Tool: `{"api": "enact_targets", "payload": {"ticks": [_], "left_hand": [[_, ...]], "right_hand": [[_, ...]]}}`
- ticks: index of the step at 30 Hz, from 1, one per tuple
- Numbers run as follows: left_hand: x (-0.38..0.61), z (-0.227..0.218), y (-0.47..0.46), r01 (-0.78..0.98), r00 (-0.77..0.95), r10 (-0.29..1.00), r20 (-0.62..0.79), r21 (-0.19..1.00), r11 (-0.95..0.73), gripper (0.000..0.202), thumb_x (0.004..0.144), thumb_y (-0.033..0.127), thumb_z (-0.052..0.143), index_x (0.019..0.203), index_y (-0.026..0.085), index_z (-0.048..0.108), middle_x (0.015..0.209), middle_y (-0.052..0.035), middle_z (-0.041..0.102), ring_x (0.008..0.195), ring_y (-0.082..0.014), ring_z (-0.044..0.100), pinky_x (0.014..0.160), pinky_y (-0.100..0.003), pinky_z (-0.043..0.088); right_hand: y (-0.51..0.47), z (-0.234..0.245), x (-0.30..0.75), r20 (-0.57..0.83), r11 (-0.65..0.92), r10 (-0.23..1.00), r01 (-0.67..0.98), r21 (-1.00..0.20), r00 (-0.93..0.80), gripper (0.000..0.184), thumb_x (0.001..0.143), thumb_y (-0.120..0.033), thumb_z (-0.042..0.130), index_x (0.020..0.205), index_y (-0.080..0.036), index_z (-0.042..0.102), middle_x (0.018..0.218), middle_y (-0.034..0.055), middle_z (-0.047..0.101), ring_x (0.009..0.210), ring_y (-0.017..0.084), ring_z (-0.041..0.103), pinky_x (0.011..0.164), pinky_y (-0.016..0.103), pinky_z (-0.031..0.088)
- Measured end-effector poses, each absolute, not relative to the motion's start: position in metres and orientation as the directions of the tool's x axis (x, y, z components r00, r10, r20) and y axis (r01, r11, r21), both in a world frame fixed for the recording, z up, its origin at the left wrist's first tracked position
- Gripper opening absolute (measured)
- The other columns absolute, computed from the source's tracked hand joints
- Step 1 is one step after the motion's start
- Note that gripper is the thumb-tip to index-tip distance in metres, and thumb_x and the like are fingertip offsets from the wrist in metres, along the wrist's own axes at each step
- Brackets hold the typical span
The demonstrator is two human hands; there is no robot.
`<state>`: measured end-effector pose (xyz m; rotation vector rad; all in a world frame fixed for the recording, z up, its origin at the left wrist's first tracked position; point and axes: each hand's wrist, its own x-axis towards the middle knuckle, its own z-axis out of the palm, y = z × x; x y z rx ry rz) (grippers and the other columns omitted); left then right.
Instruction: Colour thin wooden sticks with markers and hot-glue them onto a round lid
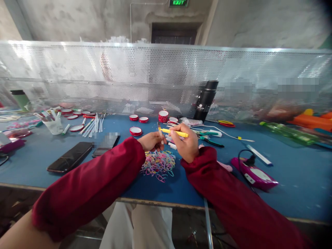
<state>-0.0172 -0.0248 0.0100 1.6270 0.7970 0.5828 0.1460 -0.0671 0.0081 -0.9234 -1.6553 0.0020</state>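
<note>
On the bench [178,191], toward the left, I log a white cup [54,128]; next, two phones [71,158] lying flat. Left hand [151,141]: fingers narrow, pinching a slim stick [160,133], near upright. Below the hands, a loose pile of bands [159,164]. Right hand [188,144]: fingers closed round a yellow pen [179,133], tip at the stick; contact, I cannot tell. Farther right, a purple box [267,181].

High up ahead of me, above the dark doorway [177,33], I can read one word: EXIT, in glowing green capitals on a sign [178,3] at the top edge of my view. Across the bench [171,188], the black bottle [206,101] bears a white mark and lettering too small for me to read.
</note>
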Motion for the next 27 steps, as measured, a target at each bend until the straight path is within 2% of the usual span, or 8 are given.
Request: {"api": "enact_targets", "payload": {"ticks": [13,21,27], "left_hand": [[-0.0165,0.0103,-0.0245,0.229,0.649,0.759,-0.054,0.965,-0.128,0.024,0.094,0.029,0.034,0.083,0.015,0.051,0.06,0.0006,0.055,0.045,-0.006,0.048,0.039,-0.016,0.028],[-0.0165,0.0108,-0.0255,0.238,0.648,0.759,-0.059,0.963,-0.129,0.022,0.092,0.033,0.038,0.084,0.016,0.05,0.06,0.0008,0.055,0.045,-0.0067,0.048,0.041,-0.017,0.027],[-0.0167,0.0117,-0.0268,0.244,0.653,0.755,-0.063,0.961,-0.131,0.023,0.092,0.033,0.038,0.083,0.016,0.05,0.061,0.0006,0.055,0.046,-0.007,0.049,0.042,-0.018,0.027]], "right_hand": [[-0.0669,0.0077,0.1466,0.831,0.694,0.557,0.553,-0.462,-0.005,0.007,0.086,-0.026,0.056,0.085,-0.021,0.061,0.078,0.0006,0.066,0.07,0.016,0.061,0.066,0.03,0.048],[-0.0679,0.0082,0.1465,0.835,0.693,0.551,0.56,-0.455,-0.003,0.007,0.086,-0.027,0.056,0.084,-0.021,0.061,0.077,0.0004,0.065,0.07,0.016,0.061,0.066,0.03,0.048],[-0.0676,0.0059,0.1464,0.804,0.68,0.595,0.541,-0.495,-0.012,0.009,0.086,-0.029,0.056,0.087,-0.022,0.061,0.08,0.0017,0.067,0.071,0.018,0.062,0.065,0.031,0.05]]}}
